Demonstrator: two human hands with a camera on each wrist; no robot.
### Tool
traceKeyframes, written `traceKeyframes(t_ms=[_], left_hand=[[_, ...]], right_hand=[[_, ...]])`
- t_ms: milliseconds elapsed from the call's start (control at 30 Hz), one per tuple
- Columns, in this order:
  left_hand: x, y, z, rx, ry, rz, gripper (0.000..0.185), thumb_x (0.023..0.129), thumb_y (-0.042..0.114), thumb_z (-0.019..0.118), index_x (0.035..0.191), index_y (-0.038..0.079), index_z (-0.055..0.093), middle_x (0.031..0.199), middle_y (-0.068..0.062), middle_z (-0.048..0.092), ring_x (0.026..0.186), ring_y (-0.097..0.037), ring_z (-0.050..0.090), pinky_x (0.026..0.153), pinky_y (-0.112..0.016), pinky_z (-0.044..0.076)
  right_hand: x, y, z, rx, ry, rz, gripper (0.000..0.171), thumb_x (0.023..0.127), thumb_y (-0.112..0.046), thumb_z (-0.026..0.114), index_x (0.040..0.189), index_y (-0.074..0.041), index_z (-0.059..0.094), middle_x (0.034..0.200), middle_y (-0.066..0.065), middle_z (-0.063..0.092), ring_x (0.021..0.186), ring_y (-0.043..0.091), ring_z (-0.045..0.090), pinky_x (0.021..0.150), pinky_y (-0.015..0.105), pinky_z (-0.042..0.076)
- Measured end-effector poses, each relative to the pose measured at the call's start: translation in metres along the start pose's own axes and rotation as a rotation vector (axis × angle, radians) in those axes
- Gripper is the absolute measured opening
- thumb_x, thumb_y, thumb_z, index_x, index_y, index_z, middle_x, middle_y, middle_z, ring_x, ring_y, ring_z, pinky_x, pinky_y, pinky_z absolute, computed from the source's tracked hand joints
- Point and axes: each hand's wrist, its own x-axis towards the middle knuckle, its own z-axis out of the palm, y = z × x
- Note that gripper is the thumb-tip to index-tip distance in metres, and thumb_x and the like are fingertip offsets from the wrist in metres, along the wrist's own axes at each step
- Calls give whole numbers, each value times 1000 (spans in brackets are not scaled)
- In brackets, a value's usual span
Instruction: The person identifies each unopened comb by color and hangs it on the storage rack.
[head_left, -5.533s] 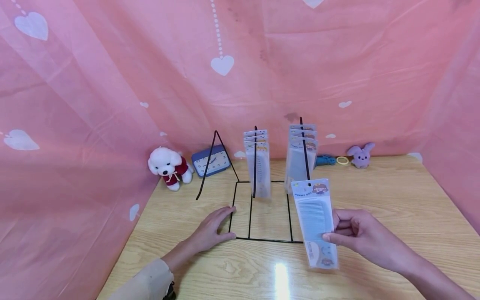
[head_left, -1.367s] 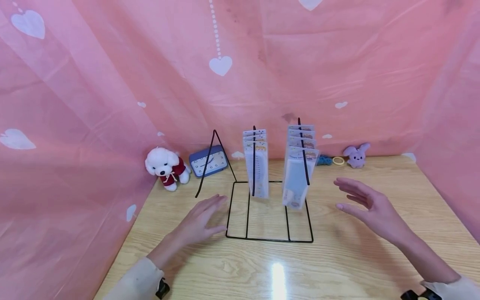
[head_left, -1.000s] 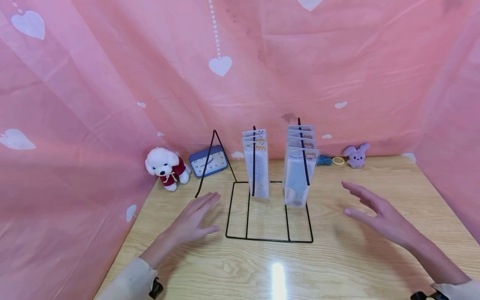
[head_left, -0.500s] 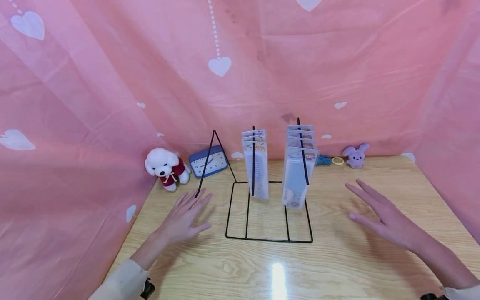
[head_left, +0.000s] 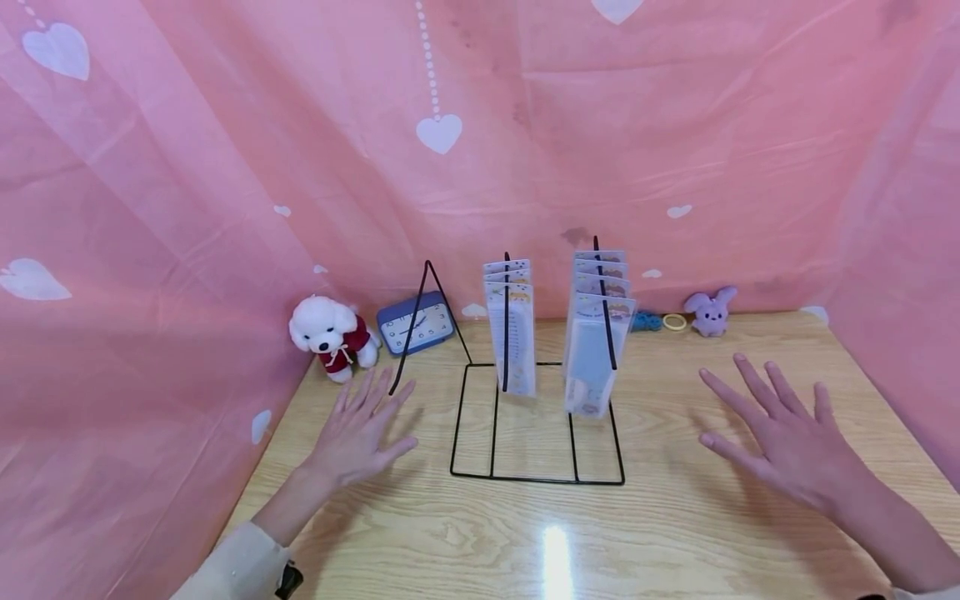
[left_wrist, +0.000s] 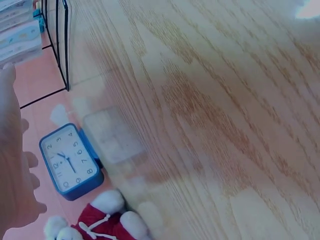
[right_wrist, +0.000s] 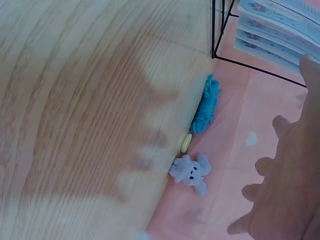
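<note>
A black wire display rack (head_left: 536, 478) stands in the middle of the wooden table (head_left: 525, 542). Packaged combs hang on two of its pegs: a left row (head_left: 511, 333) and a right row (head_left: 597, 346); the leftmost peg (head_left: 420, 321) is bare. My left hand (head_left: 360, 425) hovers flat, fingers spread, left of the rack and holds nothing. My right hand (head_left: 780, 433) hovers flat, fingers spread, right of the rack, also empty. The right wrist view shows the comb packs (right_wrist: 280, 25) and my right hand's fingers (right_wrist: 285, 190).
A white plush dog (head_left: 327, 333) and a blue clock (head_left: 417, 323) sit at the back left. A blue yarn piece (head_left: 645, 320), a yellow ring (head_left: 674, 322) and a purple bunny (head_left: 708, 310) lie at the back right. Pink heart-patterned cloth (head_left: 225, 167) walls the table.
The comb pack held by my right hand earlier now hangs at the front of the right row. Both hands have let go and drifted outward, away from the rack, fingers spreading.
</note>
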Motion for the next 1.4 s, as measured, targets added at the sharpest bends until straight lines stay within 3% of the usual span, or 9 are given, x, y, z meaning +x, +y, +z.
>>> traceKeyframes(t_ms=[167,333,533,833,1100,1400], left_hand=[[0,1,-1,86,37,-11,87,99,74,48,169,26,32,176,-20,15,162,-40,-1,128,-66,-1],[-1,1,-4,86,34,-37,87,98,75,49,168,25,35,175,-21,16,162,-40,-4,127,-66,-6],[-5,-1,-3,97,-7,-65,90,97,79,47,169,29,31,177,-17,0,161,-43,-5,126,-66,-9],[-8,-3,-4,94,-6,-96,89,96,80,49,168,29,36,178,-18,0,161,-46,-1,125,-65,-13],[-8,-5,-4,89,-8,-123,89,96,79,50,161,19,49,177,-20,5,161,-47,6,126,-67,-9],[-9,-7,-1,70,-22,-140,86,97,77,50,160,18,51,176,-21,10,162,-43,-1,126,-67,-5]], right_hand=[[-1,-1,2,-119,58,2,92,94,-63,70,170,-35,27,177,17,11,157,56,12,113,82,-18],[-2,0,4,-176,76,21,95,91,-69,69,170,-37,27,177,18,12,157,55,12,112,85,-12],[-5,4,5,-196,64,62,97,90,-73,67,170,-38,24,177,19,7,158,54,4,111,85,-15],[-10,13,6,-209,40,85,100,90,-74,66,171,-38,20,177,21,0,158,55,-3,110,84,-19],[-13,16,5,-223,42,89,104,90,-74,66,172,-37,14,176,23,-3,156,58,-3,108,88,-15],[-14,16,3,-237,58,85,107,89,-74,67,172,-37,12,176,23,-5,156,59,-4,107,91,-9]])
